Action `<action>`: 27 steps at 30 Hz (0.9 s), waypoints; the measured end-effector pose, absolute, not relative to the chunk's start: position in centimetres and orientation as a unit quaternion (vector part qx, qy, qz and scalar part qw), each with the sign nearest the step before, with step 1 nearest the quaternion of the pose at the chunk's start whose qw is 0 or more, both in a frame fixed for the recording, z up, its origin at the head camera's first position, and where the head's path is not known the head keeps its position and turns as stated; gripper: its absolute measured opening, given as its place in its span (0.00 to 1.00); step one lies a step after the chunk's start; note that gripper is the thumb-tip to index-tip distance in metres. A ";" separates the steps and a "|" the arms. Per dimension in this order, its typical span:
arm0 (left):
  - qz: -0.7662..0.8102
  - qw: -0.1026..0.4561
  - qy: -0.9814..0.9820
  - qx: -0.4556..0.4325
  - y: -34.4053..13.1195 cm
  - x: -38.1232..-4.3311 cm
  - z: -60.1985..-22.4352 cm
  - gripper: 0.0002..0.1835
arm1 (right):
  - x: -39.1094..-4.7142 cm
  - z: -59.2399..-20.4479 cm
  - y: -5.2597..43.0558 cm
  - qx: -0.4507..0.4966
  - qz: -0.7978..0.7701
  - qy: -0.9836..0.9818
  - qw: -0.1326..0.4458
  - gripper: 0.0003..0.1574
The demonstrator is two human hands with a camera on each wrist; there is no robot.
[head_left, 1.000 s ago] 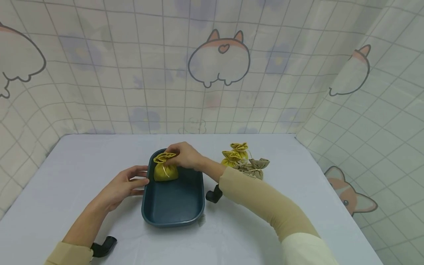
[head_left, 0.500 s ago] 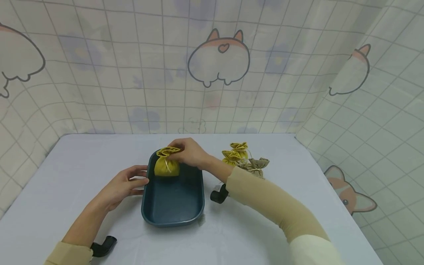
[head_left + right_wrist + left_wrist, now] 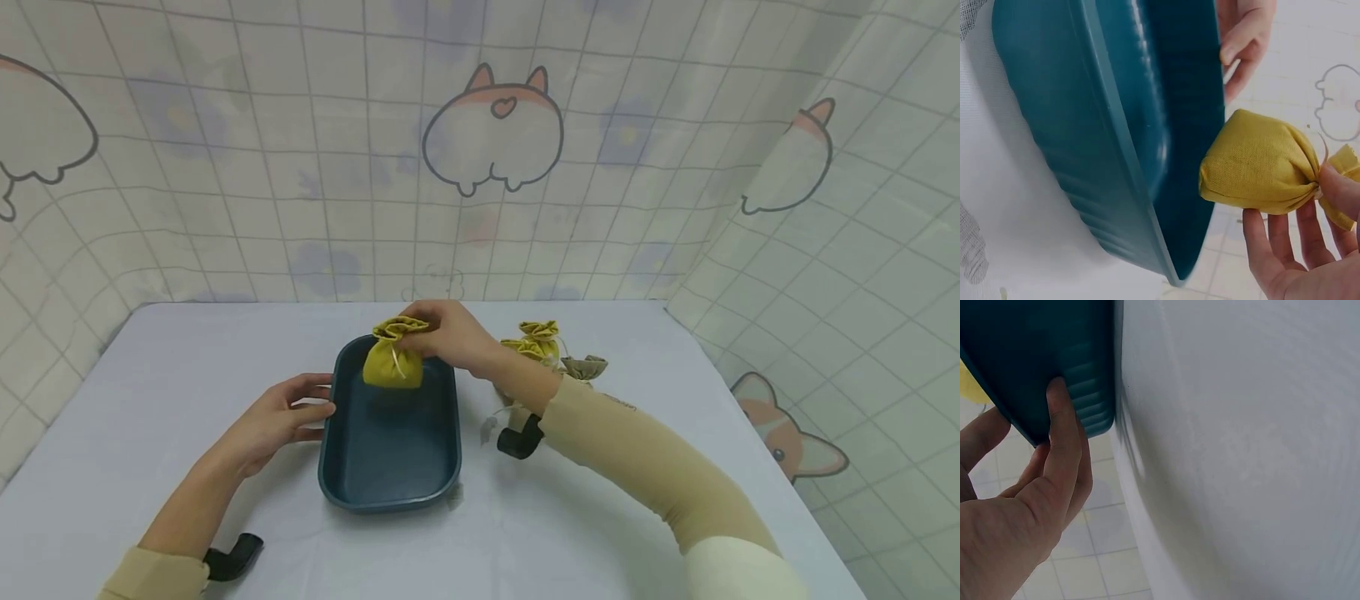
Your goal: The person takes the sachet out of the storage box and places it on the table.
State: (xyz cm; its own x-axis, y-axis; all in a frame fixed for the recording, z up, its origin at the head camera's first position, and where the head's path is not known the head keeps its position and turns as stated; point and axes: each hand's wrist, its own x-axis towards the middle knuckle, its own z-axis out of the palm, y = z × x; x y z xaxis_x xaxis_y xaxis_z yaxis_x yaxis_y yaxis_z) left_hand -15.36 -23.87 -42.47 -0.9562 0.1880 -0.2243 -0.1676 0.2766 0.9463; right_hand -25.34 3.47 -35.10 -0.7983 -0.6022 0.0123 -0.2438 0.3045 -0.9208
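My right hand (image 3: pixel 453 337) pinches a small yellow drawstring pouch (image 3: pixel 393 367) by its gathered neck, the thumb on one side and the fingers on the other. The pouch hangs over the far end of a dark blue-green rectangular tub (image 3: pixel 390 475), above its inside. In the right wrist view the filled body of the yellow pouch (image 3: pixel 1257 162) overlaps the tub's rim. My left hand (image 3: pixel 288 412) holds the tub's left side; in the left wrist view its fingers (image 3: pixel 1063 437) lie against the ribbed outer wall with the thumb at the rim.
More yellow pouches (image 3: pixel 540 342) and a grey-beige pouch (image 3: pixel 585 367) are grouped on the white table (image 3: pixel 187 358) right of the tub, partly hidden by the right forearm. Black wrist mounts (image 3: pixel 235 557) show at both sleeves. A tile-patterned curtain (image 3: pixel 337 150) surrounds the table.
My right hand has raised the yellow pouch from inside the tub and moved it away from me and slightly right. My left hand stays at the tub's left side.
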 end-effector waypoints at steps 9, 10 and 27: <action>0.606 0.144 0.782 0.020 -23.8 -15.2 -42.7 0.36 | -24.2 -33.8 6.3 -0.256 -0.551 0.777 0.168 0.18; 0.606 0.143 0.782 0.022 -23.9 -15.2 -42.7 0.36 | -24.0 -33.6 6.7 -0.255 -0.553 0.775 0.170 0.18; 0.608 0.136 0.782 0.025 -23.9 -15.0 -42.6 0.35 | -22.4 -32.0 13.4 -0.258 -0.535 0.790 0.152 0.16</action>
State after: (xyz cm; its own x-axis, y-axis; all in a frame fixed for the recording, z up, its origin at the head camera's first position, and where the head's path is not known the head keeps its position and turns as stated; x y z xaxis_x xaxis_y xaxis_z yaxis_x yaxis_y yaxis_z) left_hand -15.00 -23.88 -42.64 -0.9616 0.2046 -0.1827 -0.1265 0.2602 0.9572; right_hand -22.38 13.36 -31.97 -0.8209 -0.5700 0.0353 -0.2439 0.2939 -0.9242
